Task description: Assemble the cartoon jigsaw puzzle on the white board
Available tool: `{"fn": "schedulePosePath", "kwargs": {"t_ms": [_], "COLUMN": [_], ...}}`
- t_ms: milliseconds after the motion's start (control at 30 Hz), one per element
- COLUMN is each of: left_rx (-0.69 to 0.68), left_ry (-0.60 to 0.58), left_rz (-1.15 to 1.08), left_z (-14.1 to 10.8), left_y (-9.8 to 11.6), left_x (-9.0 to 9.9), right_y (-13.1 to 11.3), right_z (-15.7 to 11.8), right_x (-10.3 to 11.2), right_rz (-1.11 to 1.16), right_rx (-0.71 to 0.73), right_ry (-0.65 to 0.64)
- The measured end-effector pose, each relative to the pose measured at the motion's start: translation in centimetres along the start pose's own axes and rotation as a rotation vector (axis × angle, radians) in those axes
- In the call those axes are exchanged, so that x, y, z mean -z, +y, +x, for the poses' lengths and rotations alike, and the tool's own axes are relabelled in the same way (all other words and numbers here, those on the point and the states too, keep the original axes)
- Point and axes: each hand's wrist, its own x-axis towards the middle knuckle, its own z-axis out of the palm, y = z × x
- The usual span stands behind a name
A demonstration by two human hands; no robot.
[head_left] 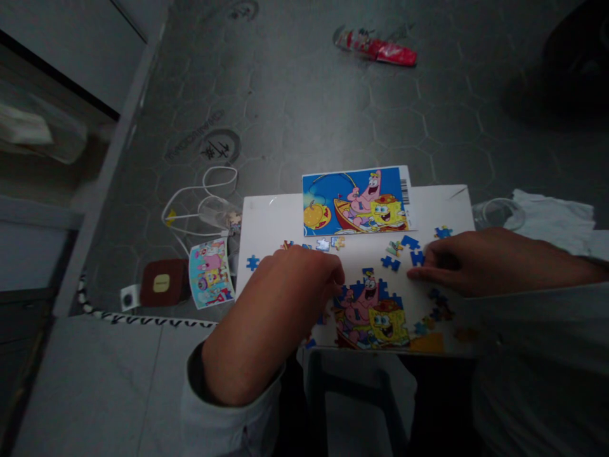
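Observation:
A partly assembled jigsaw puzzle (368,314) with a pink starfish and a yellow sponge character lies near the board's front edge. My left hand (304,273) is curled at the puzzle's upper left, its fingertips closed together at the edge; whatever they pinch is hidden. To the right, my right hand (447,260) has thumb and forefinger closed at a blue puzzle piece (417,258). Other loose blue pieces (391,263) lie between that hand and the puzzle. Several more pieces (323,244) sit behind my left hand, and a darker cluster (440,304) is below my right hand.
Behind the puzzle lies the reference picture card (356,202) on the white board (271,216). Left of the board are a second picture card (212,273), a brown box (164,282) and a white cable (183,190). White tissue (552,212) lies to the right; a red wrapper (392,52) is on the floor.

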Motion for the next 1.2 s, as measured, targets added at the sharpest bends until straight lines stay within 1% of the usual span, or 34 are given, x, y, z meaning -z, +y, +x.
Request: {"fn": "schedulePosePath", "kwargs": {"t_ms": [67, 133, 200, 367, 467, 600, 733, 867, 1033, 1200], "left_rx": [-0.018, -0.033, -0.038, -0.041, -0.042, -0.042, -0.043, -0.017, 0.008, 0.009], "left_ry": [-0.030, -0.032, -0.007, 0.114, 0.104, 0.114, 0.154, 0.176, 0.173, 0.170], "left_rz": [-0.008, -0.025, -0.048, -0.162, -0.192, -0.181, -0.190, -0.185, -0.165, -0.172], "left_z": [-0.1, -0.1, -0.2, 0.1, 0.5, 0.8, 0.9, 1.0, 0.9, 1.0], "left_y": [-0.1, -0.1, -0.2, -0.1, 0.1, 0.1, 0.0, 0.0, 0.3, 0.6], "left_x": [0.0, 0.0, 0.0, 0.0, -0.2, -0.5, -0.8, -0.7, -0.4, -0.4], "right_y": [-0.1, -0.3, -0.5, -0.5, -0.5, -0.6, -0.4, 0.0, -0.2, -0.6], "right_z": [-0.1, -0.3, -0.4, -0.5, -0.5, -0.4, -0.2, 0.1, 0.0, -0.3], "right_x": [0.1, 0.2, 0.3, 0.3, 0.3, 0.4, 0.2, -0.1, 0.0, 0.2], "right_rz": [-0.009, -0.018, -0.017, 0.002, -0.004, -0.017, -0.036, -0.001, 0.032, -0.005], "right_rx": [0.001, -0.010, -0.022, -0.020, -0.017, -0.019, 0.003, -0.004, -0.039, -0.035], "right_ry": [-0.004, -0.002, -0.007, 0.013, 0.017, -0.008, 0.022, 0.040, 0.040, 0.021]}}
